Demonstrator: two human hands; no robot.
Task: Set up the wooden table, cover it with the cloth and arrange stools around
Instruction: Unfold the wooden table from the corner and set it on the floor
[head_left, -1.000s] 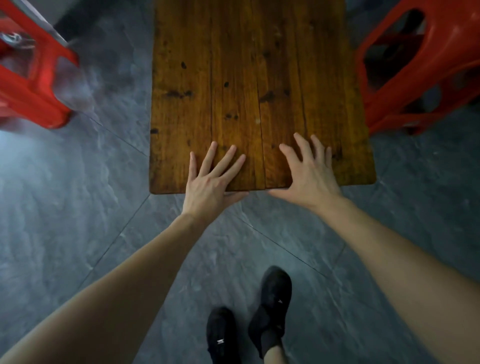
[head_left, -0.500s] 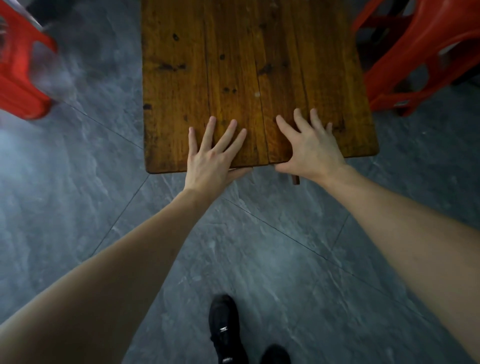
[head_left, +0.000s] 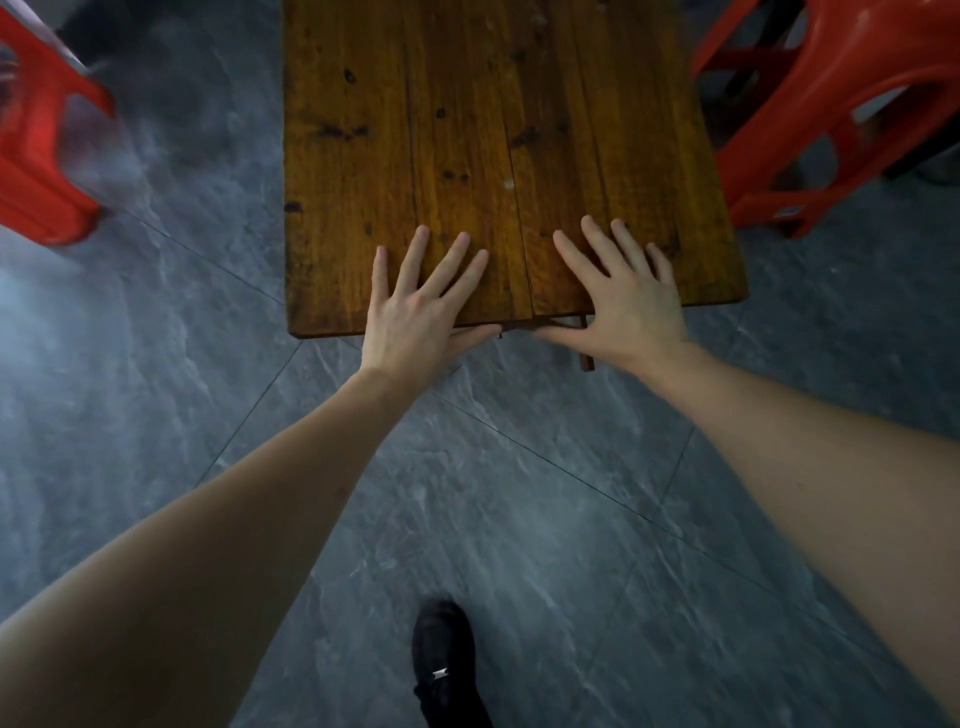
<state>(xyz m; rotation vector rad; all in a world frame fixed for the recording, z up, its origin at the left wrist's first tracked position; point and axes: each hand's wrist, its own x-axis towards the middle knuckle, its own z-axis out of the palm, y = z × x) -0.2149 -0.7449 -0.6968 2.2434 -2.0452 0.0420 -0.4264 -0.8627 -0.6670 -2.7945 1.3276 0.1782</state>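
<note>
Wooden table (head_left: 493, 130) stands on the grey tiled floor (head_left: 156, 389), between two red stools. Left hand (head_left: 415, 312) and right hand (head_left: 628, 301) lie flat on its near edge, fingers spread, thumbs at the rim. One stool (head_left: 36, 156) is left, the other stool (head_left: 831, 104) right. One black shoe (head_left: 444, 660) shows below.

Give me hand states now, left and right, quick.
Left hand: open, fingers straight and spread, flat on the wooden table near its edge.
Right hand: open, fingers spread, flat on the same table.
</note>
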